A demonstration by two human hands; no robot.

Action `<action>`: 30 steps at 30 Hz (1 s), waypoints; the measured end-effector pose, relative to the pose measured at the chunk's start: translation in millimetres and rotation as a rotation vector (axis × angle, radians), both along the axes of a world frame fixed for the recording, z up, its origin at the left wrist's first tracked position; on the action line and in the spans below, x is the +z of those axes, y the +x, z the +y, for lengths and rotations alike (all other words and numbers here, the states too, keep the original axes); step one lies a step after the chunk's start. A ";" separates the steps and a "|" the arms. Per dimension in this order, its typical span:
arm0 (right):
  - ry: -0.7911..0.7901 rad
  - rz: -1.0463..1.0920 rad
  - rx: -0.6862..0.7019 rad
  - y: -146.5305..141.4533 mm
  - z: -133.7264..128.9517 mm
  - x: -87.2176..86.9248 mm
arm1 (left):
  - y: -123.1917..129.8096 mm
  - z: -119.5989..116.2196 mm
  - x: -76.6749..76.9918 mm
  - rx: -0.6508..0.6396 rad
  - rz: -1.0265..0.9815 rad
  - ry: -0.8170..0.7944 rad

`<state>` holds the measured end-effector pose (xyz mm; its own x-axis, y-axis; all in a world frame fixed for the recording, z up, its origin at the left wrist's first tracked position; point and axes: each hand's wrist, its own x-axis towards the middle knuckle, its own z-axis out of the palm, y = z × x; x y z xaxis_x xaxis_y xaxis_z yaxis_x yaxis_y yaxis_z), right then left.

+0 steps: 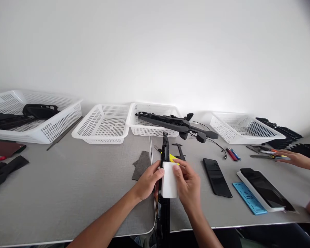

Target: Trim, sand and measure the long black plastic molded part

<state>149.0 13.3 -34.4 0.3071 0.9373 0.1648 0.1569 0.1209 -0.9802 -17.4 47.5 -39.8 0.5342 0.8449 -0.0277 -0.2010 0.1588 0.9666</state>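
Observation:
My left hand is closed around a long black plastic part that points away from me, its near end hanging past the table edge. In my right hand is a white rectangular block, pinched by its right edge and lying over the black part. My left thumb rests at the block's left edge. Just behind the block, a yellow-handled knife is partly hidden. A black caliper lies beyond it, and a grey cloth lies left of my hands.
White baskets stand along the wall; the middle basket bears long black parts with a cable. To the right are a black phone, lighters and a blue panel. Another person's hand touches tools at far right.

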 end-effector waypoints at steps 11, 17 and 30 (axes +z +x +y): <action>-0.095 0.074 0.130 6.4 9.1 8.6 | -0.2 2.5 -4.6 -0.065 0.044 0.031; -0.064 0.107 -0.022 16.3 14.4 12.1 | -2.4 0.9 -8.0 -0.121 0.050 0.056; -0.120 0.086 0.257 33.1 14.5 12.7 | -1.8 -0.2 2.8 -0.107 0.042 0.115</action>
